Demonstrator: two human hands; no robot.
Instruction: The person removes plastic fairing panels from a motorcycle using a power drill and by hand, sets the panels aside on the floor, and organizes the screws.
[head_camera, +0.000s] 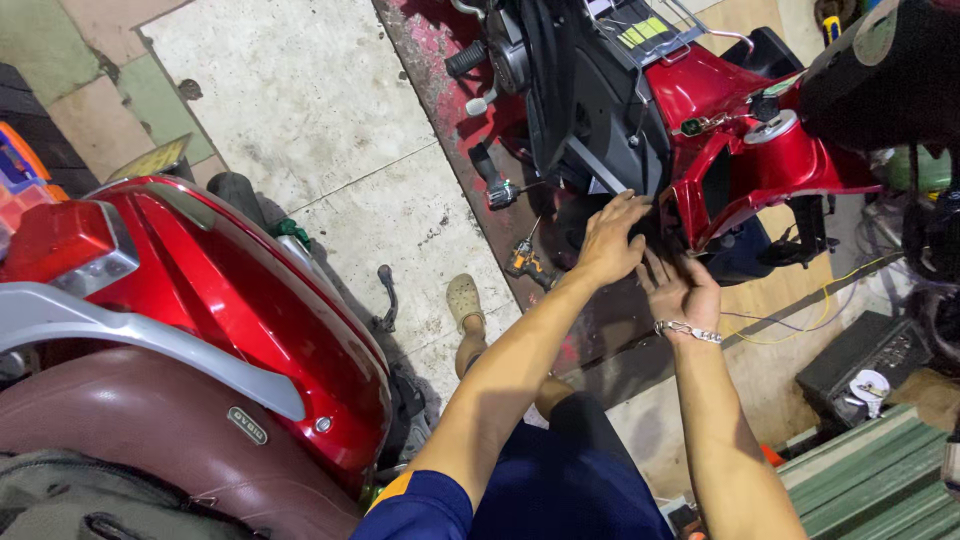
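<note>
Hands spread: left hand (610, 240) and right hand (682, 290) touch the red scooter panel (745, 165); seemingly stiff, brittle plastic, best gripped by its edges.

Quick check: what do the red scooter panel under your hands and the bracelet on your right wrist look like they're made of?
Red panel: seems glossy painted plastic; smooth moulded curves with sharp light reflections. Bracelet: looks like polished silver-coloured metal; its chain links glint. Neither is certain from look alone.
</note>
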